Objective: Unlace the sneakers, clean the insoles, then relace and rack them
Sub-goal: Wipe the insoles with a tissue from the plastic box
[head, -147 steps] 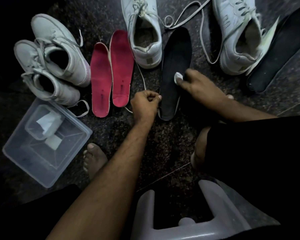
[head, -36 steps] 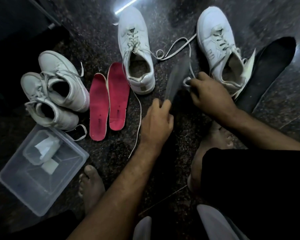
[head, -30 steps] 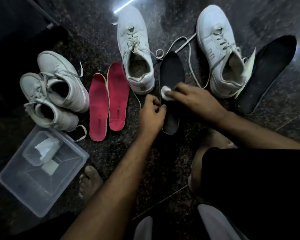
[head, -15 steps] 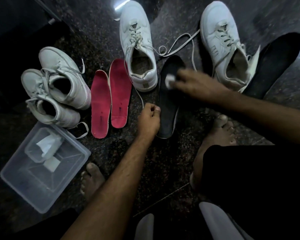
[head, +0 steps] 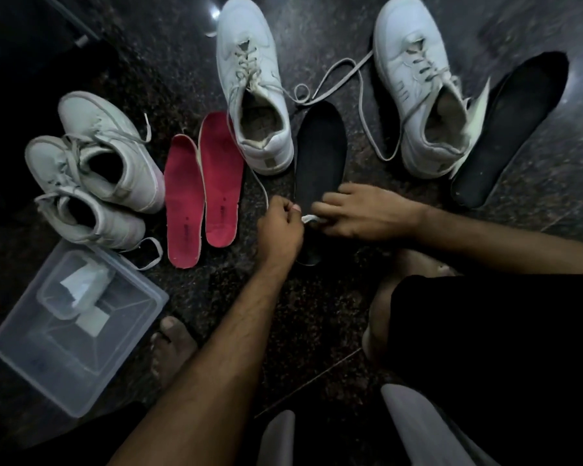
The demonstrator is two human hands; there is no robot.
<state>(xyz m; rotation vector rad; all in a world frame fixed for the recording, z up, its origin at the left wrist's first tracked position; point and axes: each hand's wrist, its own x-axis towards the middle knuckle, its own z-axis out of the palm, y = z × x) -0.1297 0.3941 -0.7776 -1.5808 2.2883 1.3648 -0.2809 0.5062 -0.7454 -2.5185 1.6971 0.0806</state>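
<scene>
A black insole (head: 320, 153) lies flat on the dark floor between two white sneakers (head: 254, 92) (head: 421, 105). My left hand (head: 278, 230) is curled at the insole's left edge near the heel and holds it down. My right hand (head: 360, 211) presses a small white wipe (head: 308, 218) onto the insole's heel part, fingers bent over it. A second black insole (head: 515, 129) rests at the far right. Two red insoles (head: 184, 206) (head: 221, 179) lie side by side left of the middle sneaker. Loose laces (head: 337, 79) trail between the two sneakers.
Another pair of white sneakers (head: 91, 169) sits at the left. A clear plastic tub (head: 24, 358) with a smaller container and white wipes stands at lower left. My bare feet (head: 172, 348) and a pale stool (head: 418, 428) are near the bottom edge.
My right hand has drawn the wipe down the black insole from its toe end to the heel, close to my left hand. The left hand stays at the insole's edge.
</scene>
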